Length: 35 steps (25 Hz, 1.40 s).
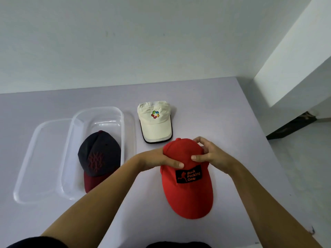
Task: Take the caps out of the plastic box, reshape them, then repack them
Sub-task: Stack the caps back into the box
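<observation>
Gripping the red cap (pixel 188 194) by its crown, I am closing my left hand (pixel 157 159) and right hand (pixel 208 154) around its sides.

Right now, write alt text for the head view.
Two bare hands, left hand and right hand, grip the crown of a red cap on a pale table. A white cap lies beyond it; a navy and maroon cap sits in a clear plastic box at left.
</observation>
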Motion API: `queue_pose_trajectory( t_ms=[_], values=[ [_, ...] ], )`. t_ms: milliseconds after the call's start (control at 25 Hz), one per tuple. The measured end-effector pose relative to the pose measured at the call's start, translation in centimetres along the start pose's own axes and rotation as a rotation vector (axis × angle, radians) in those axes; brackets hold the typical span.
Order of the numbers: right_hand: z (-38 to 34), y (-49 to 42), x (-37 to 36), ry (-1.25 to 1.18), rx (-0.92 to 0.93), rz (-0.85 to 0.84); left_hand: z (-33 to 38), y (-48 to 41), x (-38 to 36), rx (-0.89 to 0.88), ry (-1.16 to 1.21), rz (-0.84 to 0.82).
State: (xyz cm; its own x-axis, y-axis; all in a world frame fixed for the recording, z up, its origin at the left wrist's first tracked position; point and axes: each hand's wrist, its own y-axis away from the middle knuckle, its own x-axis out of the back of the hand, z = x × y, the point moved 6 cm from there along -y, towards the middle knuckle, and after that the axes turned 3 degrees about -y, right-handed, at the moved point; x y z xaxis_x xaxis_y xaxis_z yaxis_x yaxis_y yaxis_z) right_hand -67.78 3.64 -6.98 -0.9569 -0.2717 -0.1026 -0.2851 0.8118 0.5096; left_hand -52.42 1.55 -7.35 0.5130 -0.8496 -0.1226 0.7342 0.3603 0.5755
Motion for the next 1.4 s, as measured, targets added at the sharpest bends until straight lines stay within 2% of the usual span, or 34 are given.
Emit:
queue_pose_trajectory(
  t_ms=[360,560,680,760,880,1000,1240,1400],
  values=[
    [-11.6,-2.6,-12.2,0.043,0.371,0.022,3.4,14.6,8.6,-0.155,0.124,0.319],
    [-13.7,-5.7,-17.5,0.012,0.468,0.065,1.9,21.4,14.6,-0.15,0.033,0.44],
    [-11.9,-8.5,-18.1,0.06,0.377,0.224,1.7,25.0,18.8,-0.165,-0.023,0.549],
    [-10.1,-10.7,-19.2,0.245,0.291,0.28,2.0,27.2,21.4,-0.178,-0.062,0.607],
    [-7.2,-13.8,-22.0,0.508,0.149,0.172,2.8,29.1,24.5,-0.183,-0.136,0.674],
    [-5.3,-16.4,-24.3,0.661,-0.013,0.052,3.7,29.8,27.0,-0.194,-0.174,0.722],
    [-3.7,-20.0,-24.8,0.52,-0.252,0.043,3.9,28.0,30.6,-0.207,-0.163,0.724],
    [-3.7,-20.3,-24.9,0.627,-0.215,0.012,2.7,24.9,31.9,-0.159,-0.196,0.709]
  ],
)
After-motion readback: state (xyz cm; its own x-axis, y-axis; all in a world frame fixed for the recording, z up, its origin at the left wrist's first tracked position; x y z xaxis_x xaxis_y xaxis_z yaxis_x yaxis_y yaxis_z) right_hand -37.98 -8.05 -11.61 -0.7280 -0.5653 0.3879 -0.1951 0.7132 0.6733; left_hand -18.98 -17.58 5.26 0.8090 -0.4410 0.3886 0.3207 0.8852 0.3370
